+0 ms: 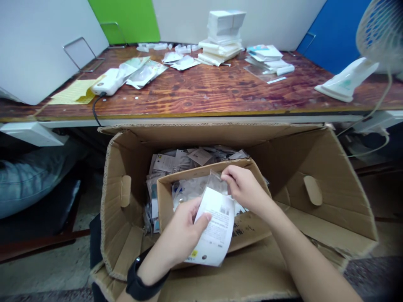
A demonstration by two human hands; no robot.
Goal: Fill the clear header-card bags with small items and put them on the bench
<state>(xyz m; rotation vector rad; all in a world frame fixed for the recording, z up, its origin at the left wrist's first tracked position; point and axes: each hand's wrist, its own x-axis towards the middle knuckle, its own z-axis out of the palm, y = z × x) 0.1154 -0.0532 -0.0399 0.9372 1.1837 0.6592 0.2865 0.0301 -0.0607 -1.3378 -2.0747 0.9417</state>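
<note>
A white printed card [217,220] in a clear plastic bag is tilted over the small cardboard box [165,201]. My left hand [181,230], with a black band on its wrist, is closed on the card's left side, thumb on top. At the bag's upper end, the fingers of my right hand [242,184] pinch the clear flap [214,180]. Under the card, the small box contains clear plastic pieces [189,188], partly hidden by my hands. That box sits inside a large open carton [116,235], among packaged cards [165,162].
On the wooden table [189,96] beyond the carton are a white device with a cable [108,82], flat packets [146,73], a stack of white cards [225,25], more packets [267,54] and a white fan [349,79]. Another person's leg [31,176] shows at left.
</note>
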